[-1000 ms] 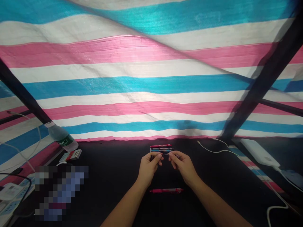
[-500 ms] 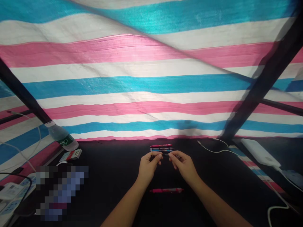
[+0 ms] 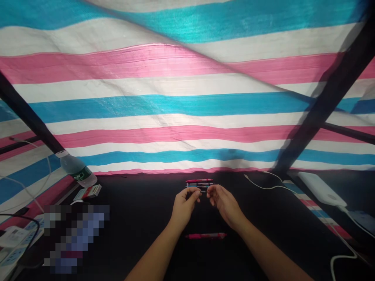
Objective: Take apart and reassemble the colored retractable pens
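Both my hands are over a black tabletop (image 3: 140, 195) in the head view. My left hand (image 3: 184, 207) pinches a thin pen (image 3: 202, 189) at its end. My right hand (image 3: 224, 203) is close beside that pen, with its fingers apart and not holding it. Just beyond my hands lie a few pens in a tight row (image 3: 199, 183), with red and blue barrels showing. My hands partly hide the row's lower edge. A pink pen (image 3: 206, 235) lies alone on the tabletop, nearer to me and below my wrists.
A water bottle (image 3: 77, 169) lies tilted at the far left, near a small box (image 3: 87, 192) and a pixelated patch (image 3: 76, 238). A power strip (image 3: 13, 244) sits at the left edge. On the right are a white power bank (image 3: 321, 189) and a white cable (image 3: 265, 186). A striped tarp (image 3: 187, 117) rises behind the table.
My right hand has moved away from the thin pen and opened. The thin pen now stays with my left hand. The other pens have not visibly moved.
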A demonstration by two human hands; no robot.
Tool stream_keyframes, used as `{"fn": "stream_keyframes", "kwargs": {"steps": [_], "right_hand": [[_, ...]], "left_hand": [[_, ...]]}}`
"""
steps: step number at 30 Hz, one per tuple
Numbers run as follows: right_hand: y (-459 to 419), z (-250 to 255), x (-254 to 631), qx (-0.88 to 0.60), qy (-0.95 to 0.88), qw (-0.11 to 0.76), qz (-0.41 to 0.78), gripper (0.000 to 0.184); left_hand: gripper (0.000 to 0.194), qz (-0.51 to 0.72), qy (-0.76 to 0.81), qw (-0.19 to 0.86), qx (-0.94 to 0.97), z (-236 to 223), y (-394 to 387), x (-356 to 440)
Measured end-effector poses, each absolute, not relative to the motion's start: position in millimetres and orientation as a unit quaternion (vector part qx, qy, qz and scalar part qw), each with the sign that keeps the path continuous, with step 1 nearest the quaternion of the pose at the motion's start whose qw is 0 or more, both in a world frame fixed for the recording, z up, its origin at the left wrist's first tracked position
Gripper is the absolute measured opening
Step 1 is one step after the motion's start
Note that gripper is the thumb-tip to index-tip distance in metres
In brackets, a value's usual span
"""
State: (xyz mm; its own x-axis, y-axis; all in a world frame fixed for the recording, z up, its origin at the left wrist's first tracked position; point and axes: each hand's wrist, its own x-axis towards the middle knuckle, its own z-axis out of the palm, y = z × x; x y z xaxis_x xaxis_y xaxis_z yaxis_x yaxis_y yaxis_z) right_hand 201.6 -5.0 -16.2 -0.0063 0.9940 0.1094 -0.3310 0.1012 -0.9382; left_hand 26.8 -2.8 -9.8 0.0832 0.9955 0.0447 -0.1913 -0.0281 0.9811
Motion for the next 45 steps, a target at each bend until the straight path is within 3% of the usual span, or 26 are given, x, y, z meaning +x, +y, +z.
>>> {"fn": "stream_keyframes", "kwargs": {"steps": [6, 10, 20, 25, 31, 37, 40, 43, 45], "right_hand": [[3, -14, 212, -0.387, -0.349, 0.658, 0.543, 0.044], [1, -11, 212, -0.367, -0.347, 0.656, 0.561, 0.034], [-3, -12, 206, -0.406, -0.401, 0.638, 0.516, 0.038], [-5, -10, 207, -0.428, -0.47, 0.594, 0.493, 0.036], [-11, -12, 205, -0.378, -0.566, 0.482, 0.552, 0.033], [-15, -14, 197, -0.32, -0.591, 0.456, 0.583, 0.029], [-12, -15, 199, -0.33, -0.567, 0.475, 0.586, 0.017], [-8, -17, 202, -0.336, -0.522, 0.52, 0.587, 0.016], [-6, -17, 205, -0.33, -0.512, 0.538, 0.583, 0.02]], "left_hand": [[0.046, 0.556, 0.42, 0.575, 0.43, -6, -1, 26], [0.047, 0.554, 0.415, 0.576, 0.434, -6, -2, 27], [0.042, 0.543, 0.435, 0.55, 0.462, -7, -3, 27], [0.026, 0.542, 0.444, 0.477, 0.53, -5, -4, 23], [0.016, 0.554, 0.403, 0.404, 0.606, 5, -6, 19], [0.033, 0.516, 0.389, 0.488, 0.587, 5, -8, 22], [0.047, 0.521, 0.4, 0.574, 0.489, 1, -3, 22], [0.045, 0.536, 0.353, 0.658, 0.394, -3, 2, 22], [0.044, 0.537, 0.351, 0.647, 0.412, -5, 4, 20]]}}
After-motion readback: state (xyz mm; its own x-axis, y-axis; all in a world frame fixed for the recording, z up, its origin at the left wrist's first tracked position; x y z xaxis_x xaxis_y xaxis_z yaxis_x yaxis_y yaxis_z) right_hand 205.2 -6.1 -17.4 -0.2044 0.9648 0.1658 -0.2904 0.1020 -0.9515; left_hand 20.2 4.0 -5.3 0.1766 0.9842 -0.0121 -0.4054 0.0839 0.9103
